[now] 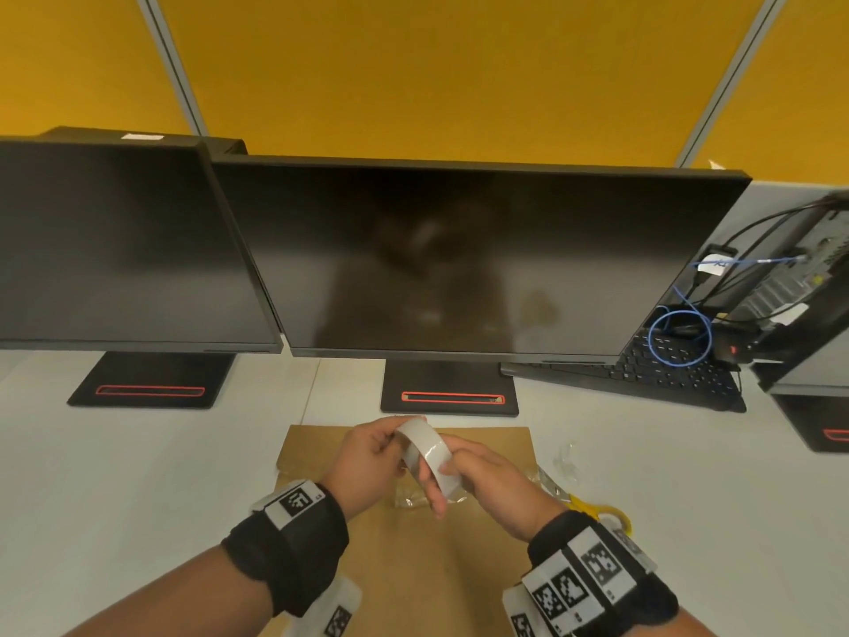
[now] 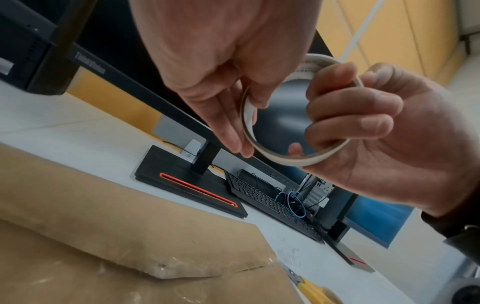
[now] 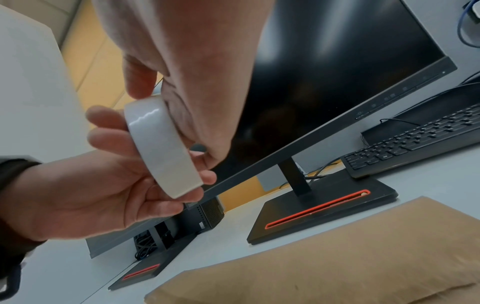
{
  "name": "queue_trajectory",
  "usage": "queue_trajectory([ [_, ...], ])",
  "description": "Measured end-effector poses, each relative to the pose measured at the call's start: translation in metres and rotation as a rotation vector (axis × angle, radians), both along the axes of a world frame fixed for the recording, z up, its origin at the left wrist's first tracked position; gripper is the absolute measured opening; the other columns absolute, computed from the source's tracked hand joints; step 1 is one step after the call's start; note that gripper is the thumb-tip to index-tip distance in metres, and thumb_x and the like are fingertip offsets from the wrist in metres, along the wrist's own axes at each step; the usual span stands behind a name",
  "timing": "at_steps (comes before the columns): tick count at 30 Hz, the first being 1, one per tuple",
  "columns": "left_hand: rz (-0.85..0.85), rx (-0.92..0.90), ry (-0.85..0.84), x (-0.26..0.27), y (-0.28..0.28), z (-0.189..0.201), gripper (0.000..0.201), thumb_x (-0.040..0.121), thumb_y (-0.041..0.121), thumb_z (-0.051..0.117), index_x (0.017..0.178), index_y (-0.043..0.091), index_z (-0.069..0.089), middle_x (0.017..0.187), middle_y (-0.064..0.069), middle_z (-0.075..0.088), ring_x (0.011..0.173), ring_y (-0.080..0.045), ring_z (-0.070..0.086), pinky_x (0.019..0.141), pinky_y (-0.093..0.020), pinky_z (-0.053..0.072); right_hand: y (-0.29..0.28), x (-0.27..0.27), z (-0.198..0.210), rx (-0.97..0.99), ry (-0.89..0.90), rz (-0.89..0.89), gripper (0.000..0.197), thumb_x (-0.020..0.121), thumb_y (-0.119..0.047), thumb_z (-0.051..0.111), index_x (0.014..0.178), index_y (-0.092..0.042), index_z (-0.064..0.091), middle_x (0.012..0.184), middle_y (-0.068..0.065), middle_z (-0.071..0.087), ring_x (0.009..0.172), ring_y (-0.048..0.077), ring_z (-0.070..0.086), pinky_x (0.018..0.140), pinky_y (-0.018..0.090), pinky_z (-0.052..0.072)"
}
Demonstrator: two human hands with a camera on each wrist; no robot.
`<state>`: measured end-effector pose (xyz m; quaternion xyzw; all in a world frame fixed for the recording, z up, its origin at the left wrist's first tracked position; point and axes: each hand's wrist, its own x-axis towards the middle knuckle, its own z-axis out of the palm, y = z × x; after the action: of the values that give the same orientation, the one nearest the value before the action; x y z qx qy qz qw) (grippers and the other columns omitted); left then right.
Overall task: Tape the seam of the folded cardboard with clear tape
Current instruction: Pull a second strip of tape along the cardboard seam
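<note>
The folded brown cardboard [image 1: 413,577] lies flat on the white desk in front of me, with crinkled clear tape over part of its seam [image 1: 416,497]. Above it both hands hold a white-cored roll of clear tape [image 1: 429,452]. My left hand [image 1: 390,445] pinches the roll's far left rim. My right hand [image 1: 441,487] grips the near right side, fingers curled through the core [image 2: 324,115] and thumb on the outer face [image 3: 140,80]. The roll [image 3: 161,148] hangs clear of the cardboard [image 3: 337,257]. No loose tape end shows.
Yellow-handled scissors [image 1: 592,508] lie on the desk right of the cardboard, under my right wrist. Two dark monitors on black stands [image 1: 448,397] line the back. A black keyboard [image 1: 643,374], blue cable and small computer sit at the back right.
</note>
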<state>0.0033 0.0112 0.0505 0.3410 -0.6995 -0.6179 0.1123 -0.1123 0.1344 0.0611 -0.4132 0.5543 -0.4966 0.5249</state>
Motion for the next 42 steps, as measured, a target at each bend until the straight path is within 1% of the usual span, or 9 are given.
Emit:
queue_trajectory([
  [9,0.014,0.186,0.011,-0.003,-0.004,0.001,0.027,0.1,0.019,0.041,0.093,0.01,0.066,0.083,-0.016,0.072,0.085,-0.033,0.07,0.088,-0.049,0.054,-0.003,0.0,0.01,-0.055,0.042,-0.047,0.029,0.082,-0.017,0.032,0.086,-0.018,0.061,0.067,0.002,0.057,0.083,0.013,0.055,0.1,0.037,0.039],
  [12,-0.036,0.207,-0.013,-0.004,-0.004,0.005,0.024,0.1,0.019,0.042,0.094,0.015,0.065,0.085,-0.014,0.072,0.089,-0.032,0.069,0.092,-0.049,0.051,-0.006,0.001,0.013,-0.063,0.038,-0.04,0.028,0.083,-0.016,0.031,0.084,-0.018,0.059,0.066,0.004,0.054,0.075,0.015,0.052,0.092,0.04,0.04],
  [14,-0.07,0.075,-0.013,-0.005,-0.006,0.004,0.022,0.097,0.014,0.047,0.111,0.026,0.059,0.105,-0.002,0.068,0.103,-0.022,0.064,0.097,-0.038,0.05,-0.007,0.001,0.015,-0.056,0.053,-0.045,0.026,0.081,-0.013,0.033,0.085,-0.016,0.058,0.064,0.001,0.052,0.071,0.014,0.051,0.089,0.033,0.041],
  [16,-0.126,-0.139,-0.001,-0.006,-0.008,0.005,0.049,0.092,0.008,0.053,0.129,0.039,0.044,0.123,0.014,0.052,0.116,-0.006,0.05,0.098,-0.02,0.041,-0.008,0.001,0.015,-0.041,0.079,-0.061,0.025,0.083,-0.014,0.033,0.087,-0.017,0.058,0.063,0.001,0.051,0.07,0.011,0.052,0.089,0.03,0.039],
  [20,-0.148,-0.344,0.079,-0.007,-0.01,0.015,0.047,0.094,0.009,0.049,0.114,0.051,0.053,0.116,0.025,0.054,0.11,0.005,0.05,0.088,-0.008,0.04,-0.007,0.002,0.016,-0.005,0.146,-0.072,0.026,0.087,-0.026,0.032,0.085,-0.024,0.058,0.068,0.003,0.054,0.076,0.007,0.056,0.095,0.029,0.037],
  [26,0.007,-0.103,0.132,-0.008,-0.016,0.015,0.03,0.098,0.011,0.042,0.105,0.028,0.066,0.105,0.005,0.065,0.1,-0.01,0.061,0.075,-0.019,0.054,-0.005,0.001,0.023,-0.014,0.119,-0.092,0.029,0.092,-0.01,0.031,0.089,-0.014,0.059,0.07,0.003,0.056,0.085,0.009,0.057,0.09,0.019,0.037],
  [30,0.006,0.024,0.131,-0.011,-0.014,0.019,0.028,0.1,0.013,0.039,0.105,0.02,0.065,0.098,-0.006,0.068,0.093,-0.019,0.065,0.07,-0.023,0.056,-0.007,0.004,0.028,-0.02,0.108,-0.106,0.029,0.089,-0.025,0.032,0.081,-0.016,0.058,0.064,0.0,0.054,0.082,0.008,0.056,0.096,0.02,0.036],
  [38,-0.047,-0.1,0.13,-0.012,-0.014,0.02,0.034,0.098,0.008,0.041,0.107,0.031,0.063,0.104,0.001,0.067,0.098,-0.016,0.065,0.081,-0.029,0.057,-0.012,0.004,0.037,0.018,0.006,-0.229,0.042,0.081,-0.035,0.037,0.05,-0.013,0.055,0.042,0.002,0.044,0.049,0.018,0.045,0.074,0.017,0.052],
  [42,-0.088,-0.162,0.097,-0.01,-0.015,0.016,0.036,0.098,0.011,0.042,0.11,0.039,0.061,0.109,0.006,0.064,0.102,-0.012,0.061,0.084,-0.028,0.056,-0.012,0.002,0.03,0.055,0.02,-0.198,0.044,0.08,-0.035,0.034,0.049,-0.014,0.057,0.044,0.003,0.048,0.05,0.016,0.05,0.088,0.023,0.05],
])
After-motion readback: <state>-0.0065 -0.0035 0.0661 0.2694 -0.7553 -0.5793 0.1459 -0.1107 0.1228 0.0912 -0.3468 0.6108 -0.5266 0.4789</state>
